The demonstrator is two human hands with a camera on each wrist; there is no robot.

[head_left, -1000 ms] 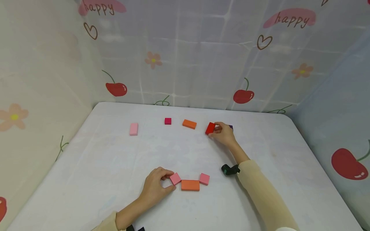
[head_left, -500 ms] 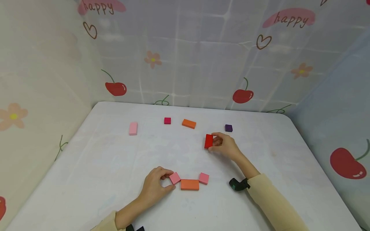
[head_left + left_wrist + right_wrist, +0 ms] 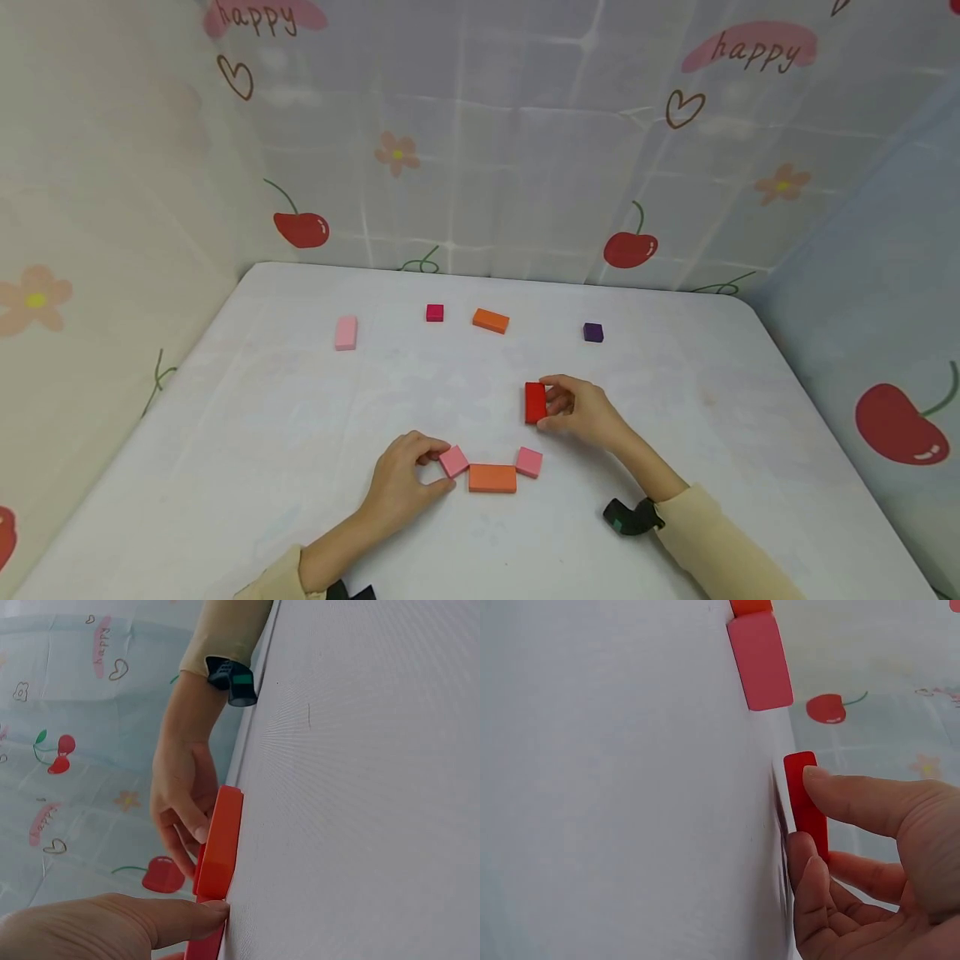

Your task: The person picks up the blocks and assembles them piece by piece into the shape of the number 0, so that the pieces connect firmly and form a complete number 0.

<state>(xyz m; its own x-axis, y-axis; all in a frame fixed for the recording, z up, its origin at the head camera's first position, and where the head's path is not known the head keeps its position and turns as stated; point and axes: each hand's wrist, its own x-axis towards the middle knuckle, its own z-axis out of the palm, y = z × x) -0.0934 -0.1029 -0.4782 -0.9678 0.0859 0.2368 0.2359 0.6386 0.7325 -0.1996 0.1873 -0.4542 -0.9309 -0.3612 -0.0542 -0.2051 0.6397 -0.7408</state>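
In the head view my left hand [image 3: 405,483] pinches a pink square block [image 3: 453,462] between thumb and fingers, on the tabletop. That block's corner meets the left end of an orange rectangular block [image 3: 492,478]. At the orange block's right end sits a second pink block [image 3: 529,462], slightly turned. My right hand [image 3: 585,414] grips a red rectangular block [image 3: 535,403] just beyond that second pink block. The right wrist view shows the red block [image 3: 811,819] held a little off the surface, thumb on one side. From the left wrist, the orange block [image 3: 223,847] partly covers the red one.
Along the far side of the white table [image 3: 300,433] lie a light pink block [image 3: 346,333], a crimson cube [image 3: 435,313], another orange block [image 3: 491,321] and a dark purple cube [image 3: 593,332]. Printed curtains [image 3: 487,167] stand behind the table and at both sides.
My right hand has brought the red block from the far row toward the near blocks, turning it more upright in view. The purple cube is now uncovered. My left hand stays put.
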